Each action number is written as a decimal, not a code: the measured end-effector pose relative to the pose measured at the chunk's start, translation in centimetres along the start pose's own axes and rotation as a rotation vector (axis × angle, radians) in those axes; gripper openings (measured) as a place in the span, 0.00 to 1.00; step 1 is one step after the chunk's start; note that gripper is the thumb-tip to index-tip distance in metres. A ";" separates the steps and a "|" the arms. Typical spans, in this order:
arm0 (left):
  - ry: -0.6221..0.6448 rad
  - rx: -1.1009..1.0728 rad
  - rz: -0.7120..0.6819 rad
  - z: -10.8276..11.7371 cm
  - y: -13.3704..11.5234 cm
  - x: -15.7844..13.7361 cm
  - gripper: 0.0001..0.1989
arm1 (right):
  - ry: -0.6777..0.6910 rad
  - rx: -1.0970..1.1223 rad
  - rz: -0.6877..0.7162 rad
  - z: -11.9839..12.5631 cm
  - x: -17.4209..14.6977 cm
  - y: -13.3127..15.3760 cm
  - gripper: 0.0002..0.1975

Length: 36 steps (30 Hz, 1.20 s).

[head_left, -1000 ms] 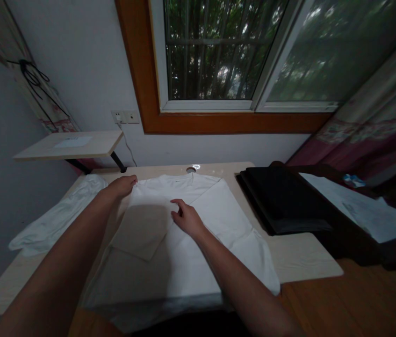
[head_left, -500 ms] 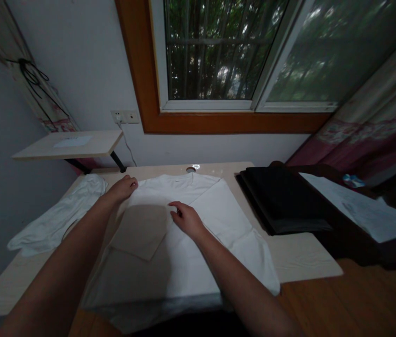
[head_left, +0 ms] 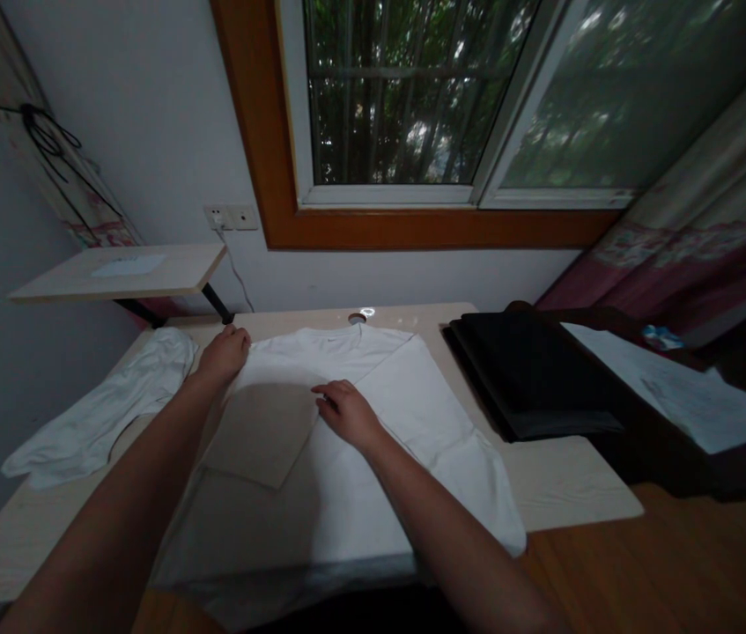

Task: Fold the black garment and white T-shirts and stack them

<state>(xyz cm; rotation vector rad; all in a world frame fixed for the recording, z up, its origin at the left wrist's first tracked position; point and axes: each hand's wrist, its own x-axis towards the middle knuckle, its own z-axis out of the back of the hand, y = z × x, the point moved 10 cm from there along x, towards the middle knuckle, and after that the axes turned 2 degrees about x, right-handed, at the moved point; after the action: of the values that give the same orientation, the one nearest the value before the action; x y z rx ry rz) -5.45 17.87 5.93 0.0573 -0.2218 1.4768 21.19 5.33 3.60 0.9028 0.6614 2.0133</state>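
A white T-shirt (head_left: 373, 519) lies spread out in front of me, its neckline towards the wall and its lower edge hanging over the table's near side. At the left shoulder of the shirt, my left hand (head_left: 225, 354) is closed with curled fingers on the fabric's edge. My right hand (head_left: 347, 412) hovers over or rests on the chest area, thumb and index finger slightly apart with nothing visible between them. Left of it is a darker greyish patch with a pointed lower corner; whether it is a sheet or a shadow I cannot tell.
A bundled white cloth (head_left: 108, 409) lies on the table (head_left: 571, 484) at the left, below a small raised shelf (head_left: 121, 275). Stacked black folded items (head_left: 531, 374) are on the right, beside a paper sheet (head_left: 676, 387). A window (head_left: 412, 106) is behind.
My left hand has shifted slightly left along the shirt's shoulder. My right hand has moved a little left, its thumb and index finger closer together. The shirt lies nearly the same.
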 end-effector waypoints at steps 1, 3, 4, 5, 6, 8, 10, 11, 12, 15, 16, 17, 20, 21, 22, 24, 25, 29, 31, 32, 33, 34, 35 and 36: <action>0.013 -0.010 0.012 0.0 0.2 0.0 0.13 | -0.002 0.000 0.002 0.0 0.0 0.1 0.14; 0.067 -0.050 0.031 -0.4 0.5 -0.1 0.13 | 0.001 0.002 -0.004 0.1 -0.1 0.1 0.14; 0.097 -0.075 0.040 -0.7 0.8 -0.1 0.14 | 0.004 0.002 -0.009 0.0 -0.1 0.1 0.14; 0.124 -0.099 0.050 -1.0 1.1 -0.1 0.16 | 0.005 0.002 -0.014 0.1 -0.1 0.1 0.14; 0.143 -0.119 0.060 -1.2 1.3 -0.1 0.18 | 0.004 0.003 -0.019 0.1 -0.1 0.1 0.14; 0.172 -0.148 0.062 -1.6 1.7 -0.1 0.23 | 0.003 0.005 -0.018 0.1 0.0 0.1 0.14; 0.188 -0.162 0.038 -2.0 1.6 -0.1 0.26 | 0.002 0.005 -0.014 0.1 0.0 0.2 0.14; 0.184 -0.163 0.021 -2.0 1.6 0.0 0.25 | 0.002 0.004 -0.013 0.1 0.0 0.2 0.14; 0.173 -0.159 0.006 -2.0 1.5 0.0 0.23 | 0.001 0.002 -0.012 0.2 0.0 0.2 0.14; 0.122 -0.132 -0.017 -1.6 1.2 0.2 0.18 | -0.006 -0.001 -0.008 0.2 0.0 0.2 0.15; 0.110 -0.117 -0.019 -1.5 1.2 0.2 0.17 | -0.007 0.002 -0.005 0.2 0.0 0.2 0.15; 0.097 -0.101 -0.017 -1.4 1.1 0.2 0.16 | -0.007 0.004 -0.003 0.2 0.0 0.2 0.15; 0.058 -0.062 0.005 -1.0 1.0 0.2 0.18 | -0.001 0.003 -0.003 0.1 0.0 0.2 0.15; 0.046 -0.057 0.017 -0.9 1.0 0.1 0.18 | 0.001 0.000 -0.001 0.1 0.0 0.2 0.15; 0.036 -0.055 0.032 -0.9 1.0 0.1 0.18 | 0.002 -0.004 0.003 0.1 0.0 0.3 0.15; 0.021 -0.053 0.060 -0.8 1.1 -0.1 0.18 | 0.003 -0.013 0.013 0.1 0.0 0.5 0.15; 0.008 -0.047 0.067 -0.6 1.0 -0.2 0.17 | 0.003 -0.018 0.017 0.1 0.0 0.5 0.15; -0.073 -0.002 0.057 0.3 -0.1 -0.8 0.17 | -0.006 -0.056 0.021 0.0 -0.1 0.5 0.15; -0.129 0.024 0.034 0.8 -1.4 -1.5 0.17 | -0.013 -0.076 0.021 -0.1 -0.1 0.3 0.15; -0.158 0.031 0.017 1.0 -2.3 -1.9 0.17 | -0.021 -0.085 0.021 -0.1 -0.2 0.3 0.15; -0.185 0.033 -0.004 1.1 -3.3 -2.4 0.16 | -0.028 -0.092 0.023 -0.1 -0.2 0.2 0.15; -0.206 0.025 -0.031 1.0 -4.4 -3.1 0.17 | -0.035 -0.098 0.026 -0.2 -0.2 0.1 0.14; -0.212 0.008 -0.062 0.6 -5.5 -3.7 0.17 | -0.043 -0.103 0.030 -0.2 -0.2 0.1 0.14; -0.215 -0.012 -0.089 0.1 -6.5 -4.5 0.18 | -0.050 -0.107 0.034 -0.1 -0.2 0.1 0.14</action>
<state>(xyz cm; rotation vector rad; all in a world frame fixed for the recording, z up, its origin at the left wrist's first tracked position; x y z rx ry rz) 0.64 12.82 5.87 0.2145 -0.3973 1.3799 21.13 5.06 3.48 0.9032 0.5087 2.0294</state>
